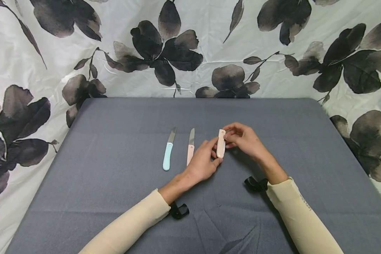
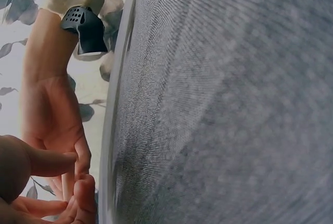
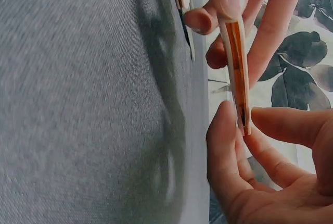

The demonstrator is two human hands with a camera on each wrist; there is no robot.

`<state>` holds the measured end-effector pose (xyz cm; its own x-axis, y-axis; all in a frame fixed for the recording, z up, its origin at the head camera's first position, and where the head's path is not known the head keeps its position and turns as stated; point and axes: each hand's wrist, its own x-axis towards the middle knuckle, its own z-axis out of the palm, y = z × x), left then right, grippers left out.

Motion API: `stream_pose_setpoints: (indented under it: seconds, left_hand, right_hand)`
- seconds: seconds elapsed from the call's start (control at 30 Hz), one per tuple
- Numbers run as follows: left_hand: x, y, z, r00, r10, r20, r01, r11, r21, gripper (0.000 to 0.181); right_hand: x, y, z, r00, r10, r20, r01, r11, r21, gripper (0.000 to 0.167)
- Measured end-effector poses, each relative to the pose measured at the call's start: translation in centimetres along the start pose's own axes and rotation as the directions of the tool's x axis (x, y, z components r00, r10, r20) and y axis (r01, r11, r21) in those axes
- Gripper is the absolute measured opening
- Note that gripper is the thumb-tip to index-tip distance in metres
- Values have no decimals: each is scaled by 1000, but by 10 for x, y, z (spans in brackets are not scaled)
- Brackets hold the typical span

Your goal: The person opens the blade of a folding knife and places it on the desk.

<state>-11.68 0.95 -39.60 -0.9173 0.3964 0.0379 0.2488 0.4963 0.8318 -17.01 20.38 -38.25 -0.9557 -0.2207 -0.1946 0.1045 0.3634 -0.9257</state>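
A pink-handled folding knife (image 1: 221,144), folded up, is held off the table between both hands. My left hand (image 1: 203,160) grips its lower end with thumb and fingers. At its upper end my right hand (image 1: 246,139) pinches the handle. The right wrist view shows the handle's slotted edge (image 3: 238,73), orange-brown inside, between the two hands. In the left wrist view the knife cannot be made out behind the fingers. Left of the hands lie a light blue folding knife (image 1: 167,155) and another pink folding knife (image 1: 191,148), both unfolded, blades pointing away; the left hand partly covers the pink one's handle.
A grey cloth (image 1: 114,190) with some creases covers the table. Behind and beside it hangs white fabric (image 1: 209,31) printed with dark flowers. Black wrist mounts (image 1: 255,184) sit under both forearms, near the cream sleeves (image 1: 301,215).
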Motion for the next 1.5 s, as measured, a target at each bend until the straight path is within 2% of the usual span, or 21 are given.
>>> stream_pose_setpoints:
  seconds: [0.3, 0.6, 0.77, 0.97, 1.3, 1.5]
  left_hand:
    - [-1, 0, -3, 999, -4, -35, 2, 998, -65, 72]
    - [2, 1, -7, 998, -51, -44, 45, 991, -129, 65]
    - [6, 3, -7, 993, -105, -61, 91, 975, -204, 56]
    - [11, 3, -7, 987, -151, -56, 130, 954, -270, 57]
    - [11, 2, -9, 986, -163, -33, 140, 918, -370, 62]
    - [9, 2, -11, 986, -163, -19, 144, 912, -384, 63]
  right_hand:
    - [-1, 0, 5, 1000, -16, 7, 15, 991, 133, 44]
    - [-2, -1, 10, 999, -27, -18, 29, 987, 157, 48]
    - [-1, -1, 10, 998, -44, -42, 51, 984, 172, 48]
    - [0, -3, 8, 997, -55, -51, 64, 978, 198, 48]
    - [1, -1, 4, 999, -42, -29, 47, 978, 203, 43]
    - [0, 1, -1, 999, -37, -2, 37, 985, 166, 43]
